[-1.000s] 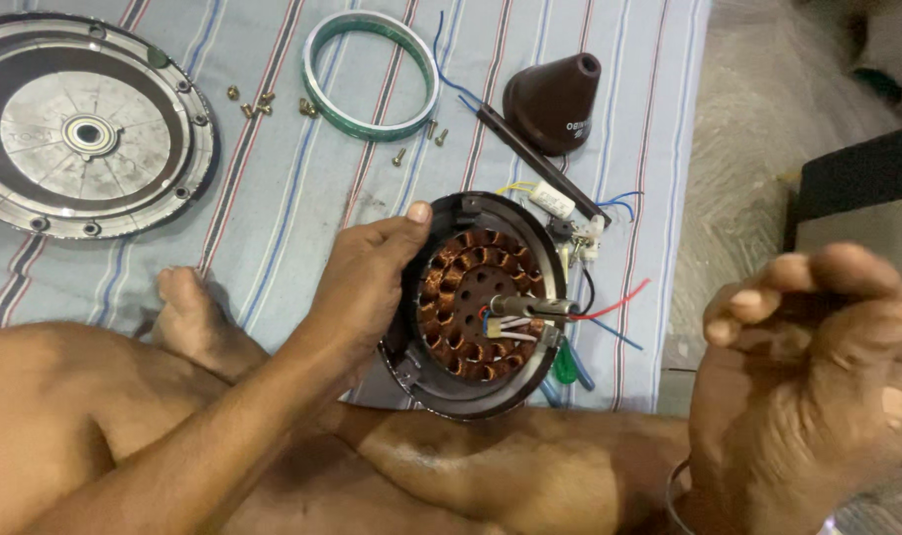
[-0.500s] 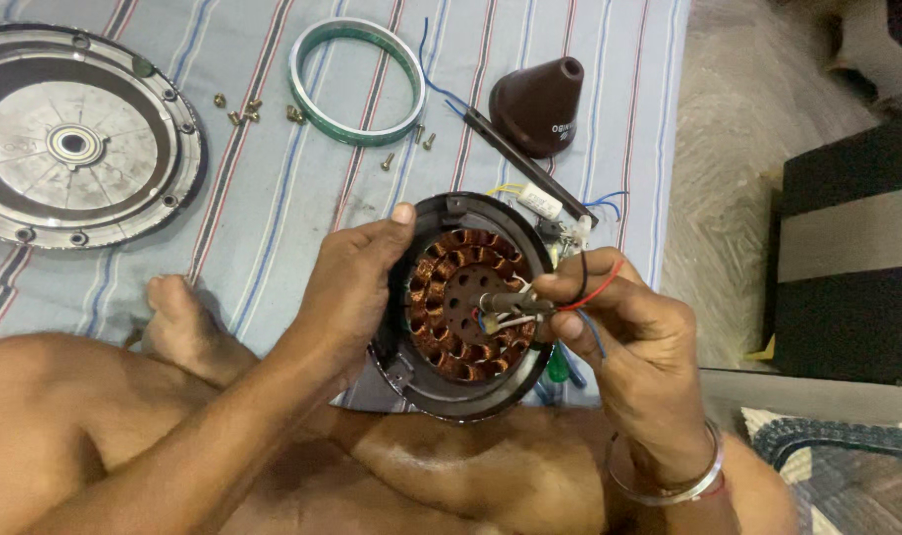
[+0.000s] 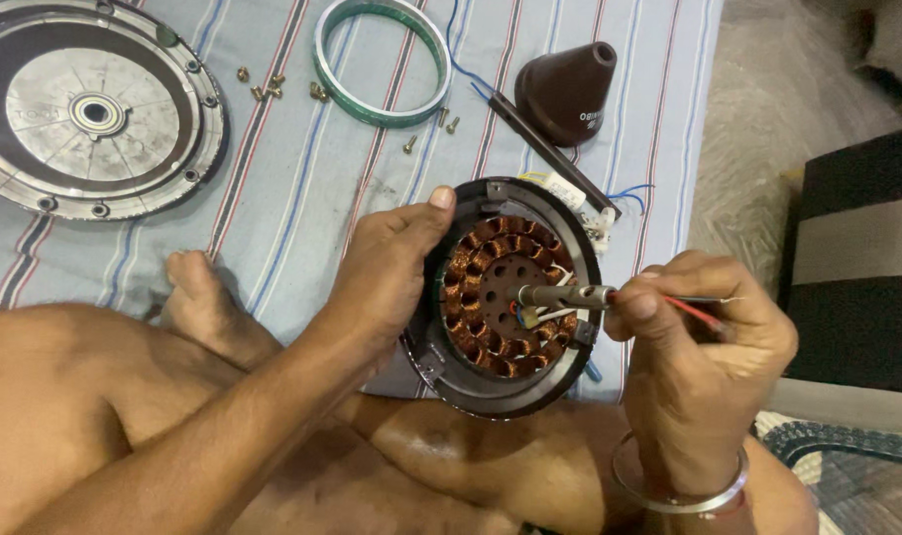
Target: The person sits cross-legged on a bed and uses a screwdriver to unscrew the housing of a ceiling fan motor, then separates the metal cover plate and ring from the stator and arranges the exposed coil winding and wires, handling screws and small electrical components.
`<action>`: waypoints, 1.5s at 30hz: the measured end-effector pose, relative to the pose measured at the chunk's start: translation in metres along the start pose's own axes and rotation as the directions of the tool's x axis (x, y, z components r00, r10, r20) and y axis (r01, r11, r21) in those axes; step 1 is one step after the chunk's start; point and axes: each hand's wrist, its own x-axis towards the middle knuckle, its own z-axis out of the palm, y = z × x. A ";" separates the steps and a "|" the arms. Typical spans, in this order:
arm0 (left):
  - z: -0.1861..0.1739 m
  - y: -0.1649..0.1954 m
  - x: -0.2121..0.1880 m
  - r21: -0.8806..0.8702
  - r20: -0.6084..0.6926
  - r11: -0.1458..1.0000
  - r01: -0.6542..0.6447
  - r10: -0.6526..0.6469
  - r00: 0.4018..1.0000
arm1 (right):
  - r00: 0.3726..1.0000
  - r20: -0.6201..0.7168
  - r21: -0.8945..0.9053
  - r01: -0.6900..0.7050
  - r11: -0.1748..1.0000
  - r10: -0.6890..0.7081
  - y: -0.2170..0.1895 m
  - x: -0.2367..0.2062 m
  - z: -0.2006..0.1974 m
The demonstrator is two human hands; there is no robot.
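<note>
Copper-wound stator [image 3: 506, 297] sat gripped at its 9 o'clock rim by the left hand [image 3: 392, 272], right hand [image 3: 694, 342] pinching the shaft [image 3: 565, 295] at 3 o'clock.

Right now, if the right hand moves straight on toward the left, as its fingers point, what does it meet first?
Probably the metal shaft that the right hand already pinches, then the copper windings of the motor housing; depth is unclear.

Soft, warm, even light falls from above, and the head view is moderately bright and mostly sharp. The round metal cover [image 3: 92, 107] in the upper left of the frame carries a pale sheen without harsh glare. Faint, short shadows lie beneath the left hand [image 3: 387, 272] on the striped cloth [image 3: 273, 188]. The right edge and lower right corner are dimmer and slightly soft.
</note>
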 end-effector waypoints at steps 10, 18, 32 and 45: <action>-0.001 0.005 -0.002 -0.039 -0.063 0.996 0.086 -0.088 0.994 | 0.969 0.214 -0.511 0.002 0.859 0.124 -0.001 0.014 0.006; -0.003 0.013 -0.010 0.044 -0.077 0.987 0.158 -0.154 0.985 | 0.936 0.302 -0.680 0.079 0.729 0.180 0.013 0.009 0.021; -0.009 0.006 -0.004 0.009 -0.022 0.997 0.081 -0.081 0.996 | 0.953 0.190 -0.569 -0.087 0.818 0.234 0.028 0.003 0.023; -0.009 0.010 -0.008 0.056 -0.056 0.996 0.075 -0.071 0.996 | 0.941 0.301 -0.655 0.085 0.750 0.157 0.023 0.003 0.017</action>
